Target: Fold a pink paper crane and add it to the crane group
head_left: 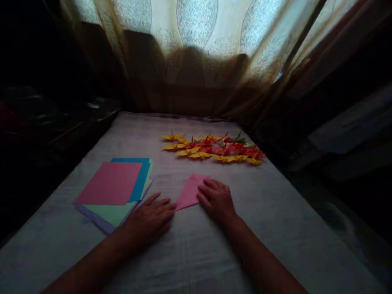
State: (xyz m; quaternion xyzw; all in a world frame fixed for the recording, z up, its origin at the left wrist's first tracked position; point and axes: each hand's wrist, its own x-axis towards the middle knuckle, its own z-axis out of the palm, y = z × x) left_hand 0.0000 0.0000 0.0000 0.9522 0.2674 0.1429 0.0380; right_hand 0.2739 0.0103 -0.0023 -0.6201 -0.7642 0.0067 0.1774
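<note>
A folded piece of pink origami paper [190, 192] lies flat on the cloth in front of me, narrowing toward its lower left corner. My left hand [152, 217] rests low with its fingers stretched out, the fingertips at that narrow corner. Over the paper's right side, my right hand [217, 201] is closed, its bent fingers together and pressing on the paper. Part of the right edge is hidden beneath these fingers. Left of my left hand sits a stack of square sheets, with a pink sheet [110, 183] on top, a blue sheet [142, 179] under it, then pale green and lilac ones.
Several folded paper cranes, yellow [200, 155], red [226, 150] and a green one [239, 139], stand in rows toward the back right. A pale cloth [190, 261] covers the table. Behind its far edge hangs a patterned curtain [196, 69]; both sides are dark.
</note>
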